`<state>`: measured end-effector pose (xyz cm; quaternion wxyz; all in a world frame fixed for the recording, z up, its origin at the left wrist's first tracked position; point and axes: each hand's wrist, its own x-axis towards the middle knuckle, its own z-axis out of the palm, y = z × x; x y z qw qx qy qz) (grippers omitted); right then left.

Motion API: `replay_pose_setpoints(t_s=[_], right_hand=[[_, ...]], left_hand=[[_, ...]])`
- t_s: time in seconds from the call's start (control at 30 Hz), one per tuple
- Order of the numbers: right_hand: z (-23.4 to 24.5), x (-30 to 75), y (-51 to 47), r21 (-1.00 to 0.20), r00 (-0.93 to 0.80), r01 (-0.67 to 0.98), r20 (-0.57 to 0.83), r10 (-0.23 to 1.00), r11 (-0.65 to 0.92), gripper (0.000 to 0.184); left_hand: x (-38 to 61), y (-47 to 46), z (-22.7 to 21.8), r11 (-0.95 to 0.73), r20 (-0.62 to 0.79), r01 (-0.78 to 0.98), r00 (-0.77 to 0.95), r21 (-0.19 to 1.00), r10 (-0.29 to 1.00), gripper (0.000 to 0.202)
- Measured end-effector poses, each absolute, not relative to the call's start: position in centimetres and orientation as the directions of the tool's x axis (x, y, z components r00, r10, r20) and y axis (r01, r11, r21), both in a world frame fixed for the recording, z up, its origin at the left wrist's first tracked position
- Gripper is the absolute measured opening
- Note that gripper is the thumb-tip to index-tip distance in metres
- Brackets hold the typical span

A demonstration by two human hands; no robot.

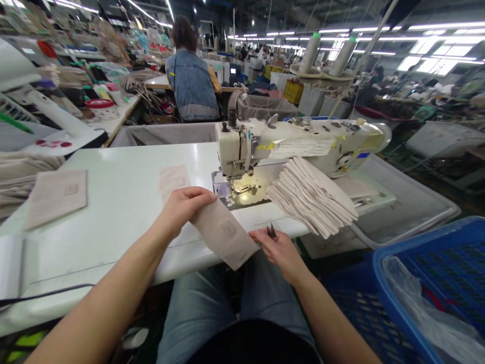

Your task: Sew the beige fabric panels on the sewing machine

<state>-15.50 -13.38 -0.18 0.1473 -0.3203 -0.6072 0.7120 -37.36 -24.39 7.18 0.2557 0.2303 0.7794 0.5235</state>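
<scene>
The left hand [185, 207] is gripping the upper end of a beige cloth piece [212, 235], with the thumb lying along its edge. The right hand [278, 247] is closing around a small metal tool [271, 231], whose points are sticking upward, and its fingertips are reaching the lower right corner of the same piece; whether they are pinching it firmly, I cannot tell. The cloth piece is slanting over the front edge of the worktop [125, 202], above the person's lap, and it is showing a small square patch [228, 228].

Just behind, a sewing machine [231, 146] is standing on the worktop. To the right of its needle area, a fanned stack of beige cloths [310, 197] is lying. Beyond the left hand, another beige piece [172, 177] is resting, and a third piece [56, 197] is lying farther left. A blue basket [379, 258] is standing at the right. In front, a person in a denim vest [193, 83] is facing away.
</scene>
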Motion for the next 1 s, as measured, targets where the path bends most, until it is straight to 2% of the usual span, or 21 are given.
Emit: replay_pose_setpoints(t_s=[0.17, 0.27, 0.33, 0.43, 0.5, 0.6, 0.67, 0.87, 1.0], right_hand=[[-0.8, -15.3, -13.4, -0.972, -0.731, 0.228, -0.138, 0.669, 0.048, 0.023], [-0.9, -15.4, -13.5, -0.951, -0.726, 0.23, -0.027, 0.687, 0.205, 0.02], [-1.0, -15.4, -13.5, -0.92, -0.724, 0.237, 0.047, 0.688, 0.313, 0.02], [-1.4, -15.4, -13.6, -0.883, -0.744, 0.241, 0.099, 0.661, 0.403, 0.019], [-1.8, -15.5, -13.6, -0.882, -0.745, 0.239, 0.101, 0.66, 0.405, 0.018], [-2.1, -16.1, -13.9, -0.912, -0.722, 0.235, 0.066, 0.689, 0.335, 0.019], [-2.2, -16.4, -14.1, -0.918, -0.722, 0.215, 0.08, 0.687, 0.333, 0.018], [-2.6, -16.1, -14.2, -0.856, -0.786, 0.117, 0.23, 0.574, 0.503, 0.012], [-3.2, -15.9, -13.9, -0.685, -0.827, 0.009, 0.405, 0.391, 0.729, 0.03]], left_hand=[[-38.1, -23.9, 6.4, 0.318, -0.183, 0.027, -0.77, 0.948, 0.611, 0.031], [-39.0, -23.5, 6.4, 0.336, -0.258, -0.033, -0.713, 0.941, 0.652, 0.035], [-39.8, -23.1, 6.6, 0.381, -0.297, -0.009, -0.643, 0.925, 0.706, 0.038], [-41.0, -22.2, 6.3, 0.427, -0.297, 0.121, -0.551, 0.896, 0.78, 0.039], [-41.5, -21.0, 5.5, 0.423, -0.223, 0.271, -0.548, 0.865, 0.806, 0.035], [-41.8, -18.9, 3.7, 0.44, -0.054, 0.565, -0.572, 0.698, 0.819, 0.026], [-41.9, -17.8, 2.6, 0.461, 0.006, 0.667, -0.572, 0.585, 0.82, 0.022], [-41.9, -16.7, 1.6, 0.452, 0.039, 0.721, -0.551, 0.525, 0.834, 0.017], [-42.0, -16.5, 1.6, 0.464, 0.03, 0.727, -0.552, 0.507, 0.833, 0.014]])
